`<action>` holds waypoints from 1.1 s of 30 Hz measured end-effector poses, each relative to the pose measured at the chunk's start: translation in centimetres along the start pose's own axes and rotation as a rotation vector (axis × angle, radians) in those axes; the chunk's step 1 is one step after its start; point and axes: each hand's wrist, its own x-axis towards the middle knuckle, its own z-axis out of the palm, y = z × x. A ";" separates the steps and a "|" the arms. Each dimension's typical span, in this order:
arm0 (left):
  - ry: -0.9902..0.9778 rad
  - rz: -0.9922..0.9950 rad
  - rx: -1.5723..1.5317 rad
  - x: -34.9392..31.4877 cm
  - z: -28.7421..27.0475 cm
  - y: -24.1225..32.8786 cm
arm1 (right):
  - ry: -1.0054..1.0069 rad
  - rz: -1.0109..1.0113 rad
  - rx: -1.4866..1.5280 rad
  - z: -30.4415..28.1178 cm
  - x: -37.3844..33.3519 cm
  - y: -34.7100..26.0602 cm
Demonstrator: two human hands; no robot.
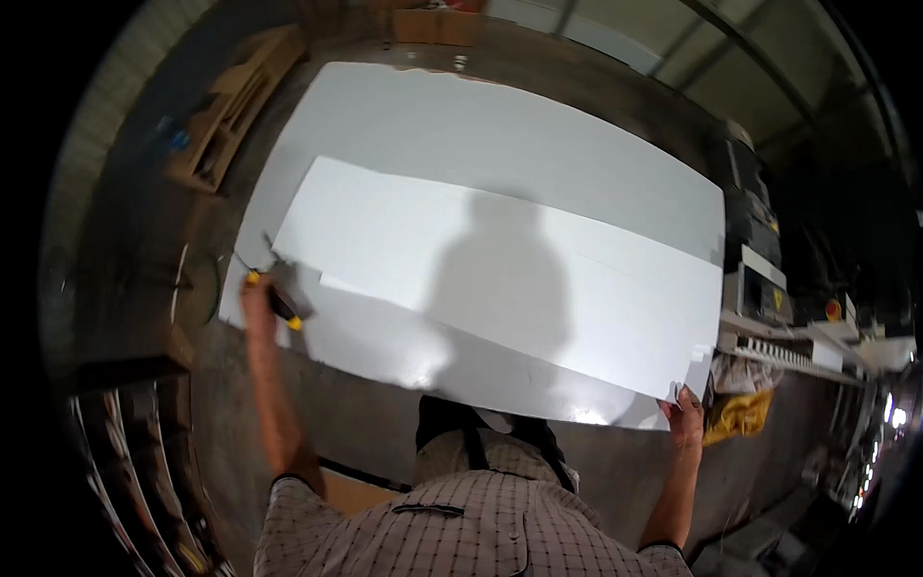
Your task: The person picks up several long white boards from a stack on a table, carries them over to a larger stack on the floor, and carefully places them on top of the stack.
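Note:
A long white sheet [385, 221] lies on top of a larger pale grey-white board [615, 173]. My left hand [258, 300] is closed around a black-and-yellow utility knife [279, 301] near the left end of the sheet. A thin blade points away from me, and the knife's shadow falls on the board. At the sheet's near right corner, my right hand [683, 419] pinches the edge between thumb and fingers. My own shadow covers the middle of the sheet.
A wooden frame [236, 106] stands on the floor at the far left. Metal shelving [135, 462] is near left. Machinery [764, 288] lines the right side, with a yellow bag [740, 415] below it. Cardboard boxes [437, 26] sit at the back.

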 end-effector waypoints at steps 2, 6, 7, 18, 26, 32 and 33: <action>0.049 -0.167 -0.122 -7.9 8.1 0.3 | -0.100 0.040 -0.132 -0.2 1.5 -1.0; -0.011 -0.462 -0.146 -18.9 22.8 -0.2 | -0.382 0.099 -0.280 -1.8 4.4 -0.3; -0.024 -0.460 -0.108 -20.6 25.4 -1.1 | -0.451 0.080 -0.248 -2.5 5.0 0.0; 0.275 -0.323 -0.208 -33.7 23.1 -1.3 | -0.810 0.039 -0.373 -6.3 1.7 0.5; 0.412 -0.387 -0.218 -36.6 17.5 -2.1 | -0.899 0.300 -0.683 -6.0 -3.3 2.4; 0.319 -0.338 -0.244 -31.2 20.8 -1.0 | -0.612 0.154 -0.677 -2.7 -2.4 1.0; 0.293 -0.335 -0.267 -30.4 20.6 -1.6 | -0.657 0.165 -0.717 -2.4 -2.0 0.9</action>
